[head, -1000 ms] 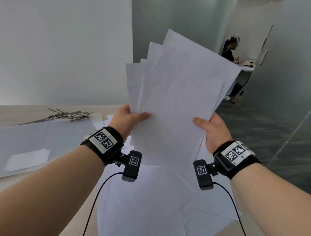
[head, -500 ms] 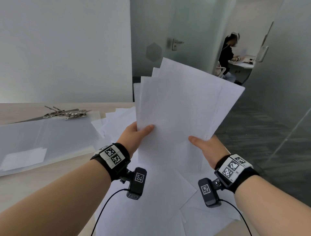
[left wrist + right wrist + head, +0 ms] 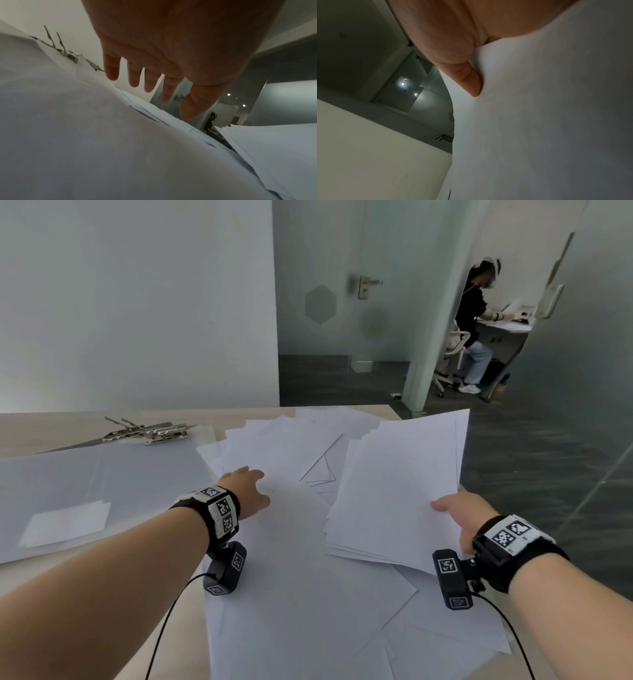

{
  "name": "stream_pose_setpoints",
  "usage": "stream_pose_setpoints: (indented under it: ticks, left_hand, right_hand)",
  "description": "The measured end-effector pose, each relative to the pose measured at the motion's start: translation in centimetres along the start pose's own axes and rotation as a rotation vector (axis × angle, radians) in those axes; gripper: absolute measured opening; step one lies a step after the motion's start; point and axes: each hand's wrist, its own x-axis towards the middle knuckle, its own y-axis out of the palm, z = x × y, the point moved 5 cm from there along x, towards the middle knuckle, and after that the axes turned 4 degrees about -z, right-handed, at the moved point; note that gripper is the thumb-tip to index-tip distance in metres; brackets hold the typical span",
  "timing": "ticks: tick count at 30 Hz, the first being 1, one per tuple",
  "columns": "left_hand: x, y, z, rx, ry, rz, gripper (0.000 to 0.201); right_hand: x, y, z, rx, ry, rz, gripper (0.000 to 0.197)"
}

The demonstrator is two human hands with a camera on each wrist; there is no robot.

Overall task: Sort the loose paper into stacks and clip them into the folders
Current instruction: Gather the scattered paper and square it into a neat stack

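Note:
My right hand (image 3: 457, 513) pinches a gathered stack of white sheets (image 3: 394, 491) at its near right edge, thumb on top, and holds it low over the table's right side; the right wrist view shows the thumb (image 3: 471, 81) pressed on the stack (image 3: 539, 121). My left hand (image 3: 245, 487) hovers with straight, spread fingers (image 3: 149, 81) just above loose white sheets (image 3: 284, 460) scattered across the table, holding nothing. Translucent folders (image 3: 102, 481) lie flat at the left, with their metal clips (image 3: 150, 431) at their far edge.
The beige table (image 3: 51, 426) ends just right of the held stack, with dark floor beyond. More loose sheets (image 3: 308, 611) cover the near table. A small white paper (image 3: 65, 523) lies in the folder. A person sits at a desk (image 3: 476, 320) beyond a glass door.
The stack came down from upright in front of me to low over the table. My left hand let go of it and moved left over the loose sheets; the right hand alone holds it.

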Motion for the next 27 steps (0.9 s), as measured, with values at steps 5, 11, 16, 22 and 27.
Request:
stream_pose_setpoints:
  ticks: [5, 11, 16, 22, 27]
  left_hand:
    - [2.8, -0.8, 0.4, 0.047, -0.07, 0.003, 0.074]
    - [6.1, -2.1, 1.5, 0.04, -0.2, -0.023, 0.077]
    - [8.0, -1.3, 2.2, 0.057, -0.253, 0.081, 0.088]
    - [7.9, 0.1, 1.3, 0.066, -0.162, 0.148, 0.084]
    - [7.5, 0.5, 0.7, 0.064, -0.102, 0.16, 0.086]
  right_hand:
    - [0.3, 1.7, 0.8, -0.065, -0.013, 0.011, 0.048]
    - [2.1, 1.6, 2.2, -0.081, -0.019, -0.041, 0.051]
    - [3.5, 3.1, 2.8, -0.211, 0.055, -0.052, 0.053]
    - [4.4, 4.1, 2.9, -0.341, 0.065, -0.056, 0.049]
    - [4.3, 3.3, 3.0, -0.43, 0.061, -0.074, 0.05]
